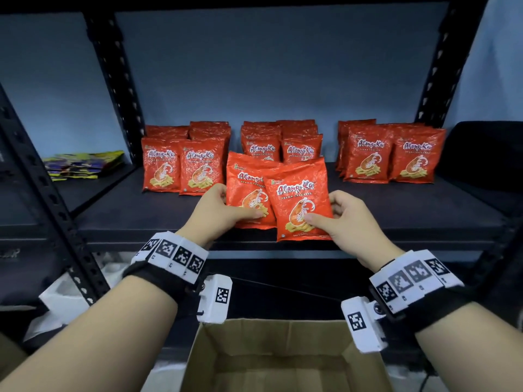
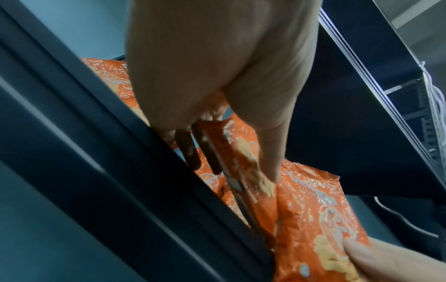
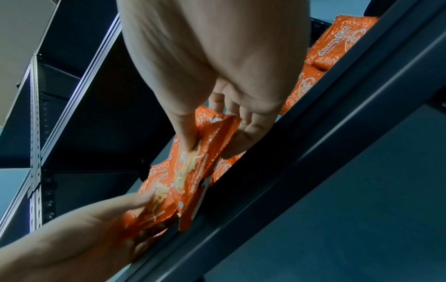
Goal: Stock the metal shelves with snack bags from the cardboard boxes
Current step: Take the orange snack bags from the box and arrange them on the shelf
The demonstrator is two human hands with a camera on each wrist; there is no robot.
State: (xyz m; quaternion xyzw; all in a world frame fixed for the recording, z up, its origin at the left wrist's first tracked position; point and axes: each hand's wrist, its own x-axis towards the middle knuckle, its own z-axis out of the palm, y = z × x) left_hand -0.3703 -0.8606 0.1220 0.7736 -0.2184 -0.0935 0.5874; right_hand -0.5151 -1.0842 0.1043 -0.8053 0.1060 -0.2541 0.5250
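With 3 groups of red bags (image 1: 291,148) already standing on the shelf (image 1: 396,210), the left hand (image 1: 218,213) and right hand (image 1: 343,219) each pinch 1 bag (image 1: 300,199) at its front edge, above a seemingly empty box (image 1: 283,363).

Your left hand (image 1: 219,212) covers the lower left corner of the rear red bag (image 1: 246,188), and the front red bag (image 1: 300,199) overlaps its right side. Your right hand (image 1: 343,219) hides its own fingertips behind that front bag's right edge. At the bottom of the head view, the cardboard box (image 1: 283,360) is cut off by the frame edge. The bags stacked behind the front rows on the shelf (image 1: 396,205) show only their tops. The small print on every bag is too small to read. At the middle left, the dark-and-yellow packets (image 1: 85,164) are too blurred to identify.
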